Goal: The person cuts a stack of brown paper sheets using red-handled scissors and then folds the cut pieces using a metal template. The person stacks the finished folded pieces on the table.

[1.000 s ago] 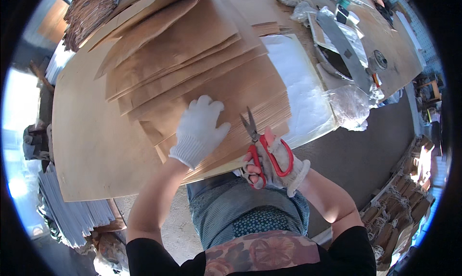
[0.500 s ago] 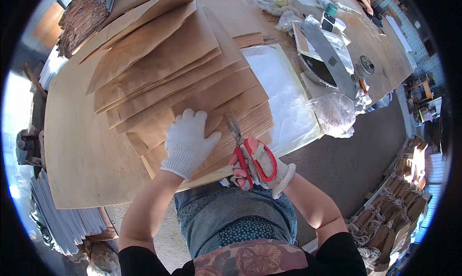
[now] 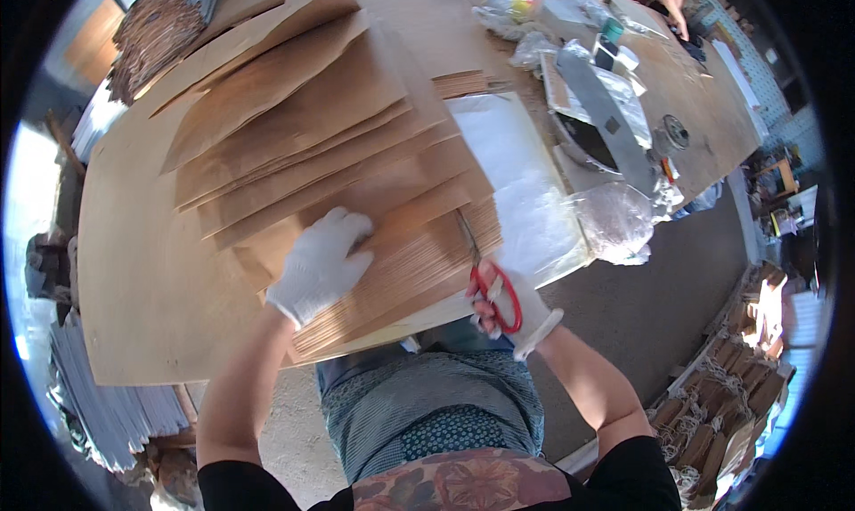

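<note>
A fanned-out stack of brown paper sheets (image 3: 303,128) covers the middle of the wooden table, its layers stepping down toward me. My left hand (image 3: 322,266), in a white knit glove, lies on the lower left part of the stack, thumb apart from the fingers. In my gloved right hand (image 3: 508,302) is a pair of red-handled scissors (image 3: 509,299), my fingers through the handles. Their blades look closed and point away from me, with the tip over the stack's right edge. Tightly layered paper edges (image 3: 401,270) show between my hands.
A white sheet-like pad (image 3: 517,172) lies right of the stack. Beyond it are a dark basin (image 3: 583,143), a grey strip (image 3: 606,110) and a clear plastic bag (image 3: 614,219). Another person's arm (image 3: 671,8) reaches in at the far right. Tied brown bundles (image 3: 712,404) stand at lower right.
My left hand has slid left and toward me, baring more layered paper edges. My right hand has moved right with the scissors, whose blades have closed.
</note>
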### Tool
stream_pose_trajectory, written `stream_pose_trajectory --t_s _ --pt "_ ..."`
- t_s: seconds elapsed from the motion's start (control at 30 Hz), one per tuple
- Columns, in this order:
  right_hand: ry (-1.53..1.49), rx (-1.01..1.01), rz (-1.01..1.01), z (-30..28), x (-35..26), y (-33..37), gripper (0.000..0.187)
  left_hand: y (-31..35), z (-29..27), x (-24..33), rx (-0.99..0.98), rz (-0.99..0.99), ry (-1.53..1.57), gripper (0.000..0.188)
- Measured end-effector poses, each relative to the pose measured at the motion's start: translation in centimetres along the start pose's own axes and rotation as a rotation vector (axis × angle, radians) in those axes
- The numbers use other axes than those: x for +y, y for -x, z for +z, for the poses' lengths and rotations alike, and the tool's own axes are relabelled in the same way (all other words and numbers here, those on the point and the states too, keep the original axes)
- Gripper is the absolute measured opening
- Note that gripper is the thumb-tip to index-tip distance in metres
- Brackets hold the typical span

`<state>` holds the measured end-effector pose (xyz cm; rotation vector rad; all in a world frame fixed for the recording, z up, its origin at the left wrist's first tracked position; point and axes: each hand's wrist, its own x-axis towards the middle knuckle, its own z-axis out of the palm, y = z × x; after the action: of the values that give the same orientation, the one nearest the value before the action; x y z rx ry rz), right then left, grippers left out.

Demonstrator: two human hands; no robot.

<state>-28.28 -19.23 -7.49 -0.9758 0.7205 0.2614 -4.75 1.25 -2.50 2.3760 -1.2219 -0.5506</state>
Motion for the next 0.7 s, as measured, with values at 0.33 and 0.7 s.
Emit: stream_pose_trajectory --t_s 0.33,0.7 --pt "0.179 -0.463 0.169 15.5 9.8 -2.9 0.036 -2.4 -2.8 -2.1 -0.331 0.042 0.097 0.066" --pt "-0.23 -0.473 0.291 8.8 5.8 -0.3 0.064 -2.4 -4.4 -1.6 0.474 0.062 -0.168 0.015"
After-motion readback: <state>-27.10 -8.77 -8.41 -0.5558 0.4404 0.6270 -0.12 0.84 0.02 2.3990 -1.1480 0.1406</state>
